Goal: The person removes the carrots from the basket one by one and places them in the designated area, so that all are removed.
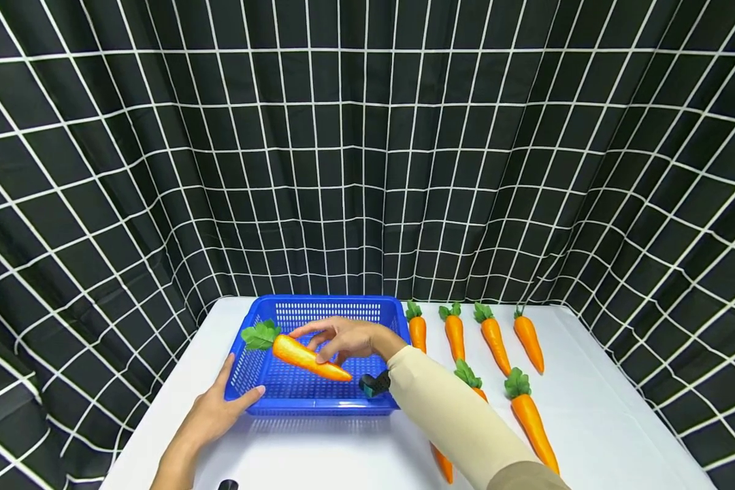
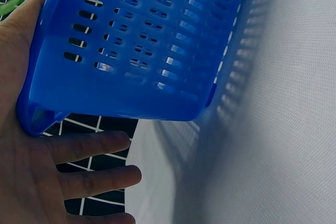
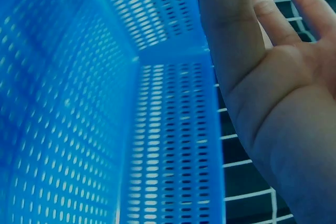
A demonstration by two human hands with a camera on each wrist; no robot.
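Over the blue plastic basket [image 1: 318,407], my right hand [image 1: 349,338] pinches a carrot [image 1: 303,357] between thumb and fingers. Its green leafy top points left and its tip points right. The right wrist view has the same hand [image 3: 294,77] above the basket's perforated wall [image 3: 173,140], with the carrot's body out of sight. At the basket's front left corner is my left hand [image 1: 214,412], its thumb lying along the rim. Straight, spread fingers [image 2: 100,182] reach out beside the basket corner in the left wrist view.
Several carrots lie in two rows on the white table right of the basket, among them a back right carrot [image 1: 529,344] and a front carrot [image 1: 534,429]. My right sleeve [image 1: 447,401] crosses over part of the front row. A black grid curtain [image 1: 355,170] surrounds the table.
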